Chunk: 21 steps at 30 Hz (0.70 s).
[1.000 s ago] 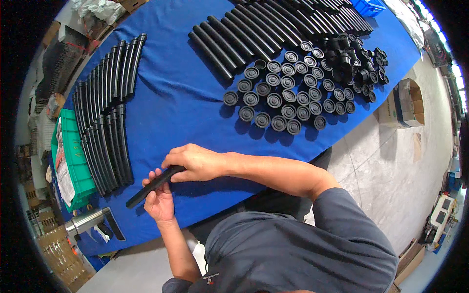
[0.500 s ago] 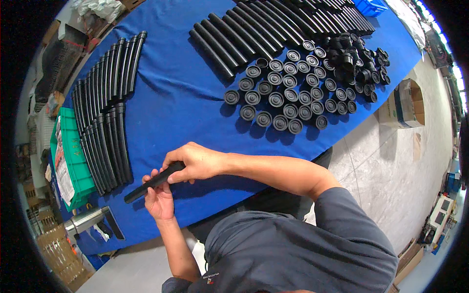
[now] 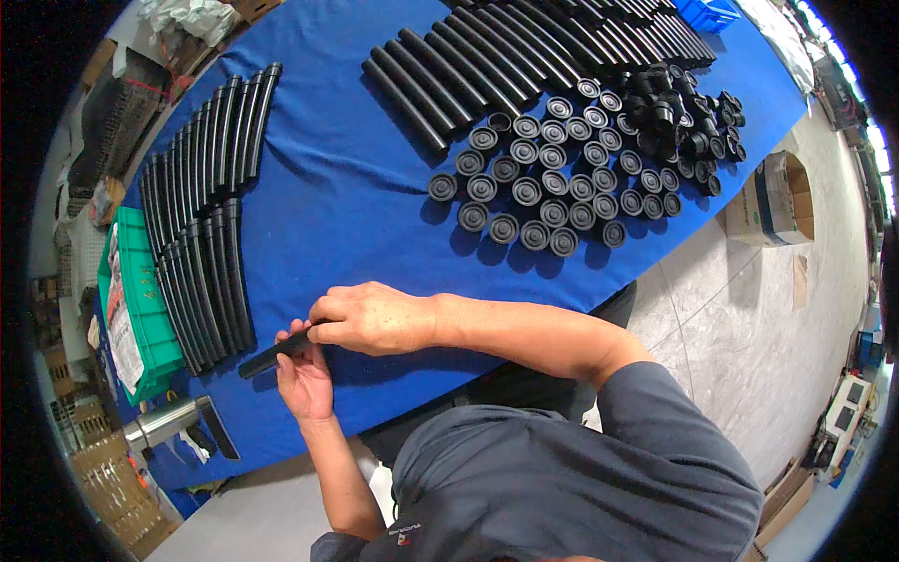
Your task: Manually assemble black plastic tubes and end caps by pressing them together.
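Note:
A black tube point(image 3: 270, 360) lies slantwise above the near left part of the blue cloth. My left hand point(image 3: 306, 386) holds it from below, fingers and thumb around its middle. Over the tube's upper right end, my right hand point(image 3: 375, 318) is closed, knuckles up; it hides that end and whatever the fingertips pinch there. Left of my hands, black tubes with wider collared ends point(image 3: 213, 155) lie in two rows. Farther right, many round black caps with ringed faces point(image 3: 526, 191) stand spread on the cloth, below a row of plain black tubes point(image 3: 412, 98).
A heap of black fittings point(image 3: 660, 114) adjoins the caps. At the table's left edge stand a green bin point(image 3: 150, 304) and a metal cylinder on a bracket point(image 3: 169, 423). A blue basket point(image 3: 710, 14) is at the far right, and an open cardboard box point(image 3: 773, 201) stands on the floor.
My right hand has rolled over the tube's end, its fingers now curled and more of the tube covered. My left hand and the tube have stayed nearly in place.

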Motion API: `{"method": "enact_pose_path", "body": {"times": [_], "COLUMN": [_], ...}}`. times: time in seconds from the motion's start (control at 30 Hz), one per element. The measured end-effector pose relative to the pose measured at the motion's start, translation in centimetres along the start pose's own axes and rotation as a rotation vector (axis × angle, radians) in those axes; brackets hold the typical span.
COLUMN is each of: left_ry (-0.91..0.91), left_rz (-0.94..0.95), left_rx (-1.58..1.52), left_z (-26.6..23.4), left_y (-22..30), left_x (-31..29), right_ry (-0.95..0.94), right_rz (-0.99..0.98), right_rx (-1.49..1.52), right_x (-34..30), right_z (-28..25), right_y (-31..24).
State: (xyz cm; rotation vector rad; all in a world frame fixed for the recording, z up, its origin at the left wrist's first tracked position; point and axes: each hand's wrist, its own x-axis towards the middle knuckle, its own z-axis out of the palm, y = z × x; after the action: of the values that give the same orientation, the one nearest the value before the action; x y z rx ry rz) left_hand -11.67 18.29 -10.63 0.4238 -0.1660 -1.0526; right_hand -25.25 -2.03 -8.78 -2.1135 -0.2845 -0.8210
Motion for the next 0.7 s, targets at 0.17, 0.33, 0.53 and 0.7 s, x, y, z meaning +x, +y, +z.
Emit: {"method": "enact_pose_path", "body": {"times": [0.17,0.33,0.53,0.7], "left_ry": [-0.04,0.049,-0.08,-0.022], "left_rz": [-0.004,0.001,-0.004,-0.006], "left_rx": [0.015,-0.007,0.106,-0.02], "left_z": [0.2,0.1,0.6,-0.1], "left_y": [-0.1,0.0,-0.3,0.2], "left_x": [0.2,-0.1,0.3,0.1], "right_ry": [-0.194,0.07,-0.057,0.006], "right_rz": [0.483,0.091,0.229,0.039], "right_rx": [0.399,0.11,0.216,-0.084], "right_x": [1.5,0.2,0.0,0.1], "right_z": [-2.7,-0.4,-0.9,-0.1], "right_y": [-1.1,-0.3,-0.1,-0.7]}}
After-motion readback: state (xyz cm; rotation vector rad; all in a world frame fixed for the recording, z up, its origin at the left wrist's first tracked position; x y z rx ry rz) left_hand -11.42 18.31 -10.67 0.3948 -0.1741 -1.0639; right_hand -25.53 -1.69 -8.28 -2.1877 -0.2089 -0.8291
